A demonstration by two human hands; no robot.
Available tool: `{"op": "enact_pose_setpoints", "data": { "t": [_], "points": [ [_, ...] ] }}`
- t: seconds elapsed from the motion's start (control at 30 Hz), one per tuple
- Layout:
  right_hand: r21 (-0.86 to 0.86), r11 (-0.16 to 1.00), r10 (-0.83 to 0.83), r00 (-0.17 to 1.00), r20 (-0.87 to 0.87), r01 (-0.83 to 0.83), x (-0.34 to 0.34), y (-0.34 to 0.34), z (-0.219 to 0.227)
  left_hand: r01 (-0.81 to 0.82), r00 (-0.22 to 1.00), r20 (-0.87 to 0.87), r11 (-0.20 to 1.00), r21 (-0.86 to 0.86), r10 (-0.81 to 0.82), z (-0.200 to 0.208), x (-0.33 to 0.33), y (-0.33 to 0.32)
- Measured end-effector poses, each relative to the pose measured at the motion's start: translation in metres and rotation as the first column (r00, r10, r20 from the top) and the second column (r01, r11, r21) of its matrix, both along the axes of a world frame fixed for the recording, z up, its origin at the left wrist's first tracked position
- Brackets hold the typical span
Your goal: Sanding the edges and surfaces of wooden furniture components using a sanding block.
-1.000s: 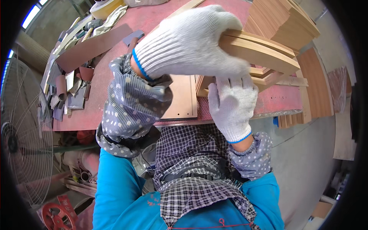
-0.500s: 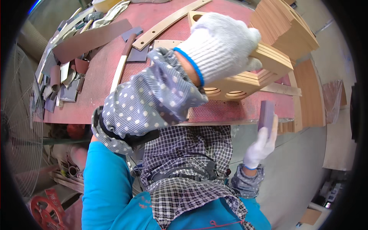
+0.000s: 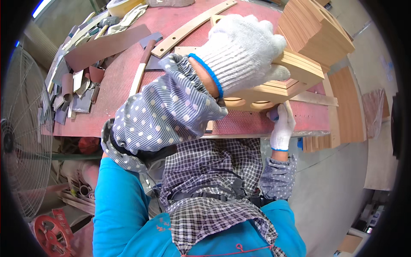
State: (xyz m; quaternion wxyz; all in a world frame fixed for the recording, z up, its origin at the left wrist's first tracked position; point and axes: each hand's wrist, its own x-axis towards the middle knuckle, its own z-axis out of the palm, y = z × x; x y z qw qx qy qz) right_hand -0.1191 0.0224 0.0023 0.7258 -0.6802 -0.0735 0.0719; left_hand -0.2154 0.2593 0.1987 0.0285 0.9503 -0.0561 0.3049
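Observation:
My left hand point(image 3: 244, 53), in a white knit glove with a blue cuff, lies over a stack of curved light-wood pieces point(image 3: 295, 70), its fingers bent round the upper edge. Round and slotted holes run through the pieces, which stand on the red table. At the stack's lower right edge is my right hand point(image 3: 282, 128), also gloved, closed around a small purple-grey sanding block point(image 3: 272, 114). Most of the block is covered by the fingers. It is up against the wood's near face; whether it touches, I cannot tell.
A drilled wooden strip point(image 3: 192, 28) and a brown-and-white stick point(image 3: 142, 68) lie on the red tabletop point(image 3: 115, 92). Sandpaper scraps point(image 3: 79, 92) pile up at left, beside a wire fan point(image 3: 25, 132). Tall stacks of wooden parts point(image 3: 317, 34) stand at right.
My right hand has moved up and left with the sanding block, from beside the table's edge to the wood's lower side. The left hand stays on the stack.

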Motion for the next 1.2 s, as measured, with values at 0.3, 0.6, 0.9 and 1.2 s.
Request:
{"op": "enact_pose_setpoints", "data": {
  "t": [0.3,0.6,0.9,1.2],
  "points": [
    [-0.161,0.973,-0.115,0.952,0.283,0.166,-0.035,-0.015,0.017,0.001,0.996,-0.088,0.997,-0.078,-0.008,-0.002,0.005,0.004],
    [-0.588,0.708,0.439,0.409,0.800,0.392,-0.081,0.019,0.092,0.036,0.995,-0.093,0.996,-0.087,-0.044,0.003,0.003,-0.002],
    [-0.640,0.605,0.513,0.384,0.768,0.473,-0.039,0.027,0.099,0.028,0.993,-0.113,0.994,-0.101,-0.039,0.009,0.006,-0.003],
    [-0.771,0.537,0.574,0.522,0.631,0.342,-0.040,0.037,0.111,0.017,0.995,-0.095,0.992,-0.128,-0.029,0.004,0.003,0.000]
  ]
}}
